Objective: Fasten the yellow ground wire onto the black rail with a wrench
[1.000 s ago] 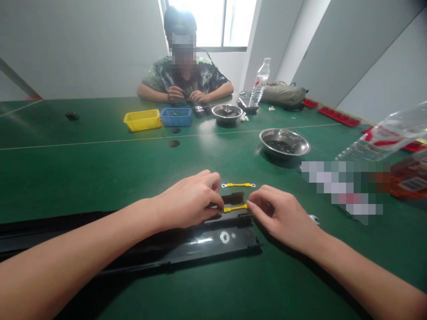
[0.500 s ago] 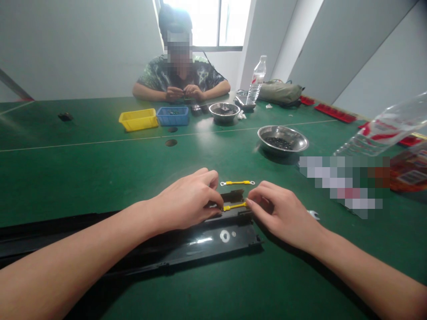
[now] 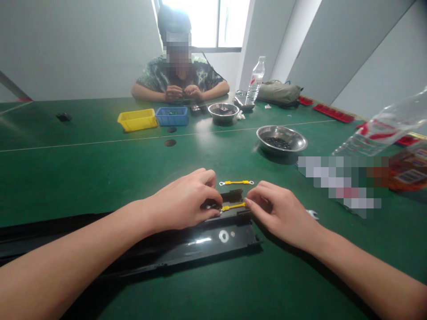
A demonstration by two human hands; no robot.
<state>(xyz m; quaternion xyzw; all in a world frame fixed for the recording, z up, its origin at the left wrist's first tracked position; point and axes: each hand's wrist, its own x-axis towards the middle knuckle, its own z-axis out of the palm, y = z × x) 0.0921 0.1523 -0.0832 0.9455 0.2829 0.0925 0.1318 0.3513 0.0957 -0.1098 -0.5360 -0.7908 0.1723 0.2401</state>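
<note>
A long black plastic panel [image 3: 187,243] lies across the green table [image 3: 83,173] in front of me. Over its right end both hands pinch a short yellow wire [image 3: 233,206] with metal ring ends. My left hand [image 3: 187,202] grips the wire's left end, fingers curled. At the wire's right end, my right hand [image 3: 280,213] pinches with thumb and forefinger. A second yellow wire [image 3: 236,182] with ring terminals lies loose on the table just beyond the panel.
A steel bowl [image 3: 282,138] of small dark parts stands to the right. Farther off are a yellow bin [image 3: 136,120], a blue bin [image 3: 172,116], another steel bowl [image 3: 223,111] and a water bottle [image 3: 254,82]. A person [image 3: 180,80] sits opposite. A tilted bottle [image 3: 383,129] is near right.
Both hands keep hold of the yellow wire over the panel. My left fingers have shifted slightly on the wire's end. The view has drifted a little.
</note>
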